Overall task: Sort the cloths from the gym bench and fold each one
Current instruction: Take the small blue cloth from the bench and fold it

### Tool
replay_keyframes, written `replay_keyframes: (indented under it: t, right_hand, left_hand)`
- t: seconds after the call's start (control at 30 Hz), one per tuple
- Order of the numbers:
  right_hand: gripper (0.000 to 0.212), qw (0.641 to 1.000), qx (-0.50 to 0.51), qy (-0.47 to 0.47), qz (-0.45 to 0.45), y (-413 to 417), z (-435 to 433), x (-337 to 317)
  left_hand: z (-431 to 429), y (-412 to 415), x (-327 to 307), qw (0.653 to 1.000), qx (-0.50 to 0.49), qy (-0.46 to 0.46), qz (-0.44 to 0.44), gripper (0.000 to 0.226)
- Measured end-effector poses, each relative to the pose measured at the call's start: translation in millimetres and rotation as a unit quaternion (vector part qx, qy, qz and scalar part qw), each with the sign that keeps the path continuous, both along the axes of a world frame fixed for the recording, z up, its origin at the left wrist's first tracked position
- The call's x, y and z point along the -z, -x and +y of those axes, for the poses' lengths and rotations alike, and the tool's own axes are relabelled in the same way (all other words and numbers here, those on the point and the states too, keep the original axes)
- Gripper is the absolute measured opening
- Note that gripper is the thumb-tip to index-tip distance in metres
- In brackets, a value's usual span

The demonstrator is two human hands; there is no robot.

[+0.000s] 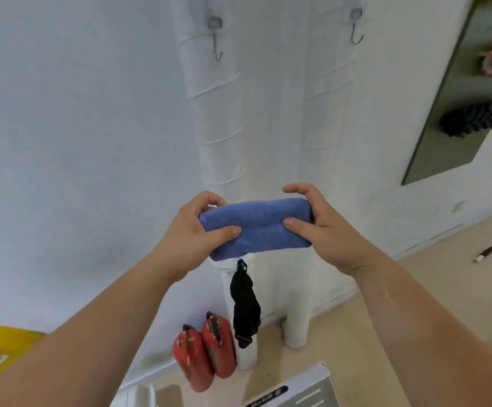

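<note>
The left hand (197, 230) and the right hand (324, 227) are gripping a folded blue cloth (256, 227) by its two ends, with the thumbs pressing on the near side. They are holding it in the air, before a white wall (77, 142) with two hooks (216, 39). Below it a black cloth (246, 306) is hanging, and two red cylinders (206, 351) are standing just beside it on the beige floor (341, 333).

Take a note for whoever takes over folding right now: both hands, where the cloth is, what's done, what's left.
Left hand: grips the left end of the blue cloth.
Right hand: grips the right end.
Cloth: in the air before the white wall, folded into a thick bundle.
Done: this one looks folded.
Left: set it down; what else remains is out of view.
</note>
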State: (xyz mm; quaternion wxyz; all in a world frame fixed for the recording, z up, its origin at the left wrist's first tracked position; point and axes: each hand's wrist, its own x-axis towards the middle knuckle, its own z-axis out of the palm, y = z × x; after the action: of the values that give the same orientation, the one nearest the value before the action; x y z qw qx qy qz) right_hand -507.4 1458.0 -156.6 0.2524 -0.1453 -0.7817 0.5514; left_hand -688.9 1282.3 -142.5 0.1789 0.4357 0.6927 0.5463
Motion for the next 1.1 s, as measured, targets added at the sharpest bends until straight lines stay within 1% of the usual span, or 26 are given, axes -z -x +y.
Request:
replay_keyframes:
  t: [0.07,0.13,0.27,0.33,0.37,0.43,0.47,0.53,0.63,0.7,0.77,0.93,1.1]
  right_hand:
    - [0.045,1.0,0.017,-0.008,0.014,21,0,-12]
    - [0.04,0.998,0.041,-0.029,0.04,43,0,-22]
    - [0.032,0.989,0.087,-0.048,0.111,83,3,-45]
    - [0.034,0.985,0.106,-0.032,0.134,97,8,-58]
    - [0.034,0.984,0.107,-0.015,0.144,102,11,-64]
    - [0.023,0.984,0.092,0.007,0.155,109,19,-74]
    - [0.016,0.984,0.085,0.004,0.154,111,24,-77]
    - [0.02,0.985,0.071,-0.025,0.152,115,33,-82]
    - [0.022,0.984,0.071,-0.084,0.14,123,49,-90]
    - [0.021,0.981,0.086,-0.134,0.113,127,66,-91]
    - [0.021,0.98,0.094,-0.155,0.079,124,86,-82]
    - [0.023,0.985,0.113,-0.133,0.001,100,126,-29]
    - [0.024,0.982,0.152,-0.105,-0.033,88,141,8]
  left_hand:
    - [3,13,-9,0.999,-0.01,-0.035,-0.036,0.043]
    - [8,26,-16,0.997,-0.023,-0.067,-0.02,0.05]
    - [25,47,-30,0.988,-0.055,-0.12,0.085,0.033]
    - [34,58,-42,0.986,-0.048,-0.139,0.083,0.03]
    - [39,64,-49,0.986,-0.04,-0.142,0.074,0.032]
    - [46,76,-61,0.988,-0.019,-0.14,0.059,0.043]
    - [49,82,-67,0.989,-0.009,-0.136,0.054,0.047]
    - [55,91,-77,0.989,-0.004,-0.129,0.066,0.051]
    - [69,104,-86,0.986,-0.016,-0.123,0.108,0.051]
    - [84,107,-83,0.986,-0.018,-0.104,0.132,0.052]
    - [103,102,-68,0.985,-0.017,-0.079,0.152,0.054]
    - [146,83,-9,0.991,0.006,-0.053,0.122,0.057]
    - [176,80,32,0.994,0.047,-0.042,0.085,0.054]
